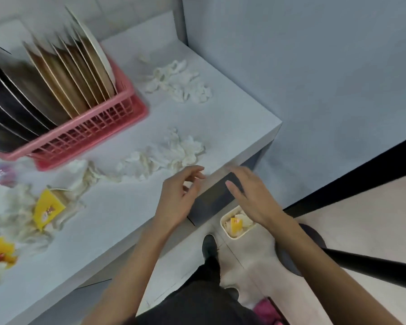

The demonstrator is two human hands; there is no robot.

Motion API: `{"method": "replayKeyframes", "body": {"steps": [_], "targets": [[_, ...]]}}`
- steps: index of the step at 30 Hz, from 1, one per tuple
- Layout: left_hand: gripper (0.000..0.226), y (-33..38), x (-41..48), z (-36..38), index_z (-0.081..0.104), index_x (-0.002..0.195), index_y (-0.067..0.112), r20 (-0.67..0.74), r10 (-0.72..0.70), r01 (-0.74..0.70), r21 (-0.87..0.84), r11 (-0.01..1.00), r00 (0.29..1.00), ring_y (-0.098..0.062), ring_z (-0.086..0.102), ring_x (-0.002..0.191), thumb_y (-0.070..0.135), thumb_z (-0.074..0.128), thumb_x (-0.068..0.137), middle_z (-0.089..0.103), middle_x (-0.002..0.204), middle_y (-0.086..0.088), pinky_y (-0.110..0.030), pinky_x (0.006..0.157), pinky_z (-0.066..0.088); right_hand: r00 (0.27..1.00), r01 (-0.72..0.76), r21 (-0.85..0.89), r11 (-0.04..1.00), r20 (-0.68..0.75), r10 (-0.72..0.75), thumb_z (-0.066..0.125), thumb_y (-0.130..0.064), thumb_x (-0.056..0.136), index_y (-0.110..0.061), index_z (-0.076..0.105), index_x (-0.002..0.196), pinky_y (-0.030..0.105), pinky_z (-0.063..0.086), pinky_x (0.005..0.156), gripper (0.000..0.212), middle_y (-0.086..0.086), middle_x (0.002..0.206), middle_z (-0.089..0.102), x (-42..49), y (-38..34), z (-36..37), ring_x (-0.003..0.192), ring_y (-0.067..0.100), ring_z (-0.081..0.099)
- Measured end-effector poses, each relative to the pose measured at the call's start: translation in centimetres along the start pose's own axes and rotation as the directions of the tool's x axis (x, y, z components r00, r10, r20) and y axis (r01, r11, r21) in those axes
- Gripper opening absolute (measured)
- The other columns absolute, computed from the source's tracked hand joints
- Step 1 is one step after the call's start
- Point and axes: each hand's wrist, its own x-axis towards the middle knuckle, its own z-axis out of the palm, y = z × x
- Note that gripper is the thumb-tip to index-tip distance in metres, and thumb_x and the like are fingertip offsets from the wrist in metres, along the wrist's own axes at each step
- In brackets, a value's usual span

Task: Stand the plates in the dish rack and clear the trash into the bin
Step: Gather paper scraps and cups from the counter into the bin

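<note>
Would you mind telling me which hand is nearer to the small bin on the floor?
The right hand. It hovers open just above the bin, past the counter's edge. The left hand is over the counter, beside the crumpled tissues, farther away.

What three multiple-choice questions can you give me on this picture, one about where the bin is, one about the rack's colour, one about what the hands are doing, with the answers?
1. Where is the bin?
A. on the floor by the table's corner
B. on the table beside the rack
C. inside the rack

2. What colour is the dish rack?
A. blue
B. pink
C. green

3. What do the left hand and right hand hold?
A. a plate each
B. one tissue together
C. nothing

Answers: 1 A, it sits on the floor tiles below the table edge, by the shoe. 2 B, its lattice walls are pink. 3 C, both hands are open with nothing in them.
</note>
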Motion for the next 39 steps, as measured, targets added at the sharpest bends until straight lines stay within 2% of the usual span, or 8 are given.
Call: {"method": "replayKeyframes", "body": {"steps": [5,11,16,20,24,27,34,39], "targets": [[0.023,-0.5,4.3,-2.6,0.07,0.107,0.026,-0.048,-0.031,0.029,-0.046,0.999,0.998,-0.007,0.068,0.082,0.011,0.054,0.097,0.073,0.088,0.013,-0.02,0.073,0.052,0.999,0.028,-0.043,0.999,0.025,-0.027,0.041,-0.034,0.104,-0.017,0.043,0.144,0.018,0.029,0.102,0.044,0.001,0.145,0.043,5.6,-1.7,-2.1,0.132,0.015,0.04],[0.025,-0.5,11.9,-4.6,0.069,0.108,0.016,-0.181,-0.003,-0.021,-0.13,0.991,0.983,-0.011,0.067,0.07,0.004,0.052,0.096,0.072,0.081,0.002,-0.016,0.068,0.05,0.985,-0.171,0.075,0.982,0.041,0.168,0.036,-0.043,0.104,-0.018,0.039,0.148,0.037,0.026,0.118,0.051,0.004,0.15,0.042,11.9,-1.3,-3.2,0.139,0.019,0.037],[0.023,-2.7,20.6,-5.3,0.068,0.111,0.02,-0.068,0.083,-0.071,0.165,0.984,0.994,-0.012,0.065,0.075,0.013,0.062,0.09,0.067,0.111,0.006,-0.03,0.076,0.053,0.983,-0.183,-0.013,0.983,0.022,0.183,0.038,-0.041,0.103,-0.013,0.041,0.147,0.037,0.029,0.115,0.051,0.008,0.147,0.046,15.5,-0.6,-2.7,0.135,0.022,0.042],[0.042,-4.5,27.0,-5.7,0.062,0.126,0.017,0.031,0.073,-0.079,0.411,0.908,0.997,-0.026,0.066,0.088,0.014,0.066,0.084,0.051,0.136,-0.002,-0.038,0.088,0.051,0.983,-0.182,-0.061,0.981,-0.016,0.181,0.045,-0.036,0.102,-0.011,0.047,0.14,0.024,0.036,0.094,0.045,0.01,0.13,0.056,17.9,-0.6,-2.7,0.118,0.022,0.053],[0.067,-5.5,30.7,-5.3,0.043,0.146,0.021,0.14,0.003,-0.081,0.56,0.824,0.99,-0.025,0.063,0.101,0.027,0.07,0.086,0.033,0.152,0.001,-0.037,0.092,0.047,0.986,-0.165,-0.071,0.984,-0.022,0.164,0.048,-0.033,0.101,-0.011,0.048,0.138,0.029,0.041,0.091,0.043,0.012,0.122,0.058,19.8,-0.2,-2.8,0.108,0.025,0.057],[0.065,-6.6,31.6,-5.0,0.047,0.143,0.023,0.152,-0.055,-0.047,0.593,0.804,0.987,-0.027,0.059,0.111,0.031,0.071,0.084,0.039,0.144,0.0,-0.036,0.09,0.045,0.988,-0.152,-0.073,0.986,-0.027,0.151,0.049,-0.032,0.101,-0.011,0.047,0.138,0.026,0.039,0.086,0.043,0.012,0.121,0.057,21.2,-0.1,-3.1,0.105,0.023,0.057],[0.018,-7.8,30.9,-5.5,0.07,0.101,0.016,0.048,0.022,-0.045,0.536,0.843,0.999,-0.023,0.061,0.095,0.021,0.067,0.084,0.059,0.111,-0.001,-0.029,0.07,0.037,0.994,-0.109,-0.078,0.991,-0.014,0.108,0.051,-0.031,0.1,-0.012,0.047,0.137,0.024,0.039,0.083,0.042,0.009,0.123,0.053,24.9,-0.3,-4.2,0.096,0.014,0.052],[0.024,-6.8,29.5,-5.8,0.064,0.104,0.006,-0.084,0.025,0.018,0.476,0.879,0.996,-0.026,0.058,0.093,0.024,0.058,0.09,0.062,0.104,-0.008,-0.031,0.069,0.035,0.998,-0.07,-0.102,0.992,-0.016,0.069,0.053,-0.028,0.098,-0.012,0.052,0.131,0.027,0.044,0.085,0.037,0.006,0.118,0.052,26.8,-0.3,-4.6,0.088,0.011,0.05]]}}
